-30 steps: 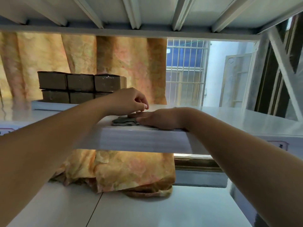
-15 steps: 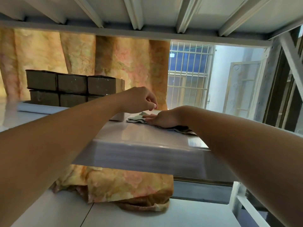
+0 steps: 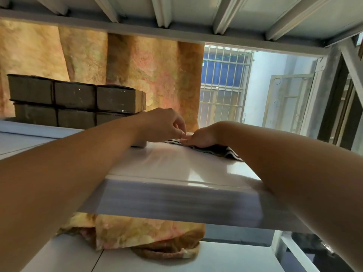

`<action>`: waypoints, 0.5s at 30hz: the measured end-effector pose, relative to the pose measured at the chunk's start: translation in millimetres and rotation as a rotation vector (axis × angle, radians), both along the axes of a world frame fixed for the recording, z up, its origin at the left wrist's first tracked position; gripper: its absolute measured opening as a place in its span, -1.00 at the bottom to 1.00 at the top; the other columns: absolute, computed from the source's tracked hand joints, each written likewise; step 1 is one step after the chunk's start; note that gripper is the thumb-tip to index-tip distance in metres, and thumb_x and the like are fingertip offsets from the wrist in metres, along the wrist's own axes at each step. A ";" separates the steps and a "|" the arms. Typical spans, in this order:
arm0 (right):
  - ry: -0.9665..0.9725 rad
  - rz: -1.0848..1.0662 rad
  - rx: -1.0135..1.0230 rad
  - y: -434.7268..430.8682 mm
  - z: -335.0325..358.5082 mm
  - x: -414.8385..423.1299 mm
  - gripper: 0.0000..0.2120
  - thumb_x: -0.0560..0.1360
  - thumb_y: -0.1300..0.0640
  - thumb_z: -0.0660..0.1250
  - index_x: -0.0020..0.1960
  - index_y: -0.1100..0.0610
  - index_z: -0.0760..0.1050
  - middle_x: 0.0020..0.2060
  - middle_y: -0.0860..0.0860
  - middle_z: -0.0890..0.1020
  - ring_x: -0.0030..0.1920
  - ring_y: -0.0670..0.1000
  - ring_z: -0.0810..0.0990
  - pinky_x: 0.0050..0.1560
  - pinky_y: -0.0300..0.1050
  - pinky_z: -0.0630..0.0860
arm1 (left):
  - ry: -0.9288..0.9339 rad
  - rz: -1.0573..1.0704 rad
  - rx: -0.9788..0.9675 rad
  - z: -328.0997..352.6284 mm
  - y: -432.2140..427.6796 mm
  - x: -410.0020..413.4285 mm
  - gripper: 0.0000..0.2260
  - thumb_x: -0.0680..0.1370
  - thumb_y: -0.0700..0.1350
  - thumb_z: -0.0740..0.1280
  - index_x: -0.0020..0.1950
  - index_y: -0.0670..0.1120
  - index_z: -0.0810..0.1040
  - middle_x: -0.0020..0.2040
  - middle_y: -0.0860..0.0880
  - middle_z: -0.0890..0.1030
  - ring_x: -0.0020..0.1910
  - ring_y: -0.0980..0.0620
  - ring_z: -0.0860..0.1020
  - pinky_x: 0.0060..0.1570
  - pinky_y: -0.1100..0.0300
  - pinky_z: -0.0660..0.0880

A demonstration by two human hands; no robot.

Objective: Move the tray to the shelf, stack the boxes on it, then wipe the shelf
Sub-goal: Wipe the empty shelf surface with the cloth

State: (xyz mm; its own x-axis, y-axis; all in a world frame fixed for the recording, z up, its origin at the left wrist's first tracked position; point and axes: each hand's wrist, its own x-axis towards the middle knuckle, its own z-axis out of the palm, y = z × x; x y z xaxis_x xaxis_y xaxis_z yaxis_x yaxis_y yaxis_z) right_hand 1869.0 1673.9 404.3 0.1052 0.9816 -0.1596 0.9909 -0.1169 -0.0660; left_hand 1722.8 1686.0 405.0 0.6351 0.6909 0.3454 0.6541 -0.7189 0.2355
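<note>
Shelf (image 3: pixel 176 163): limp cloth (image 3: pixel 222 150) pressed flat under right hand (image 3: pixel 200 137); left hand (image 3: pixel 165 126) curled alongside, grasp indeterminate; best gathered mid-cloth.

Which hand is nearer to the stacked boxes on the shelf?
Left. The left hand is just right of the boxes, close to the stack's lower corner. The right hand lies farther right, pressing flat on the cloth.

Cloth (image 3: pixel 225 150) mostly hidden (under right hand (image 3: pixel 202 136)), shelf edge (image 3: pixel 176 199) blurred
</note>
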 end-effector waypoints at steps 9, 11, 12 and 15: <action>0.018 0.162 -0.072 -58.8 -3.4 19.9 -0.50 0.59 -0.25 -0.17 0.51 -0.26 -0.12 0.55 -0.10 -0.02 0.54 0.02 -0.03 0.46 0.03 -0.06 | 0.033 0.010 0.015 -3.3 -9.9 -4.6 -0.87 0.58 -0.07 0.25 0.00 0.02 0.59 -0.18 0.12 0.58 -0.24 0.19 0.48 -0.30 0.34 0.33; 0.013 0.202 -0.069 -74.1 -7.1 26.4 -0.50 0.59 -0.26 -0.19 0.51 -0.28 -0.14 0.55 -0.13 -0.07 0.54 0.02 -0.07 0.47 0.05 -0.13 | 0.049 0.012 0.027 -3.5 -12.1 -4.6 -0.88 0.58 -0.07 0.24 -0.01 0.02 0.58 -0.20 0.12 0.59 -0.30 0.23 0.45 -0.33 0.33 0.29; 0.018 0.218 -0.066 -81.8 -8.9 29.1 -0.50 0.58 -0.27 -0.20 0.50 -0.29 -0.14 0.55 -0.14 -0.08 0.54 0.02 -0.07 0.47 0.07 -0.14 | 0.048 0.006 0.025 -3.5 -12.7 -4.5 -0.88 0.58 -0.07 0.25 0.00 0.02 0.58 -0.20 0.11 0.59 -0.31 0.23 0.45 -0.32 0.32 0.30; 0.102 0.254 -0.057 -106.7 -9.9 38.9 -0.52 0.59 -0.25 -0.13 0.50 -0.30 -0.04 0.54 -0.14 0.02 0.52 0.00 0.04 0.47 0.04 -0.06 | 0.020 -0.046 -0.002 -3.9 -15.8 0.8 -0.85 0.58 -0.05 0.25 0.05 0.01 0.59 -0.15 0.14 0.59 -0.24 0.23 0.47 -0.26 0.32 0.32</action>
State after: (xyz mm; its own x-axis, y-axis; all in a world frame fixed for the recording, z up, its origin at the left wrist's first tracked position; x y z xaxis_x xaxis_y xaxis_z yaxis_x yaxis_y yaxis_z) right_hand 1907.9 1567.3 394.4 -0.1627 0.9635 -0.2125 0.9775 0.1281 -0.1673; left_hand 1723.6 1670.2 401.1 0.6727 0.6618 0.3309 0.6253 -0.7476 0.2239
